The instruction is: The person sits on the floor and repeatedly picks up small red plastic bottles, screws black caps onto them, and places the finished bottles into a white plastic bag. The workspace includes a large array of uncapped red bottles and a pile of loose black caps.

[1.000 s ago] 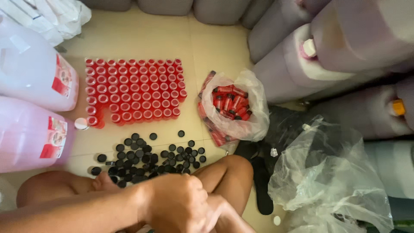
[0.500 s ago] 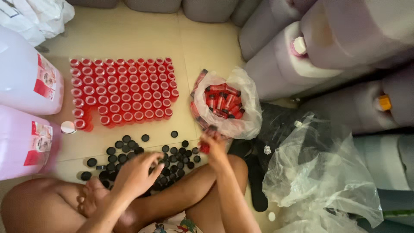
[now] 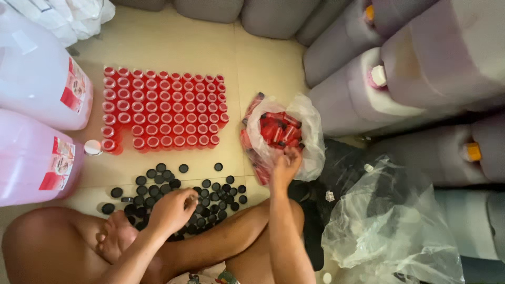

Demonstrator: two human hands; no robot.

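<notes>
Head view, looking down at a person seated cross-legged on a pale tiled floor [image 3: 173, 47]. The left hand [image 3: 171, 210] is low over a loose scatter of black caps [image 3: 179, 192] lying on the floor just in front of the legs; its fingers [image 3: 189, 199] are curled close together at the caps, touching or nearly touching them, and whether they pinch one I cannot tell. The right hand [image 3: 285, 165] reaches forward to a clear plastic bag [image 3: 302, 123] full of small red bottles [image 3: 276, 129]; its fingers are bent narrow at the bag's mouth, resting on the near edge of the bottles, and whether one is gripped is hidden. The bag lies on the floor to the right of the caps. Beyond the caps, well apart from both hands, a tidy block of red bottles stands upright in rows [image 3: 163, 113], open tops showing. One white cap [image 3: 93, 147] lies at the block's left near corner. Left of that, two large pink jugs [image 3: 37, 126] with labels lie on their sides. Along the top and right, several large grey-purple jugs [image 3: 400, 79] are stacked close together. At lower right, a crumpled empty clear bag [image 3: 392, 231] lies over a dark bag, near the right forearm.
</notes>
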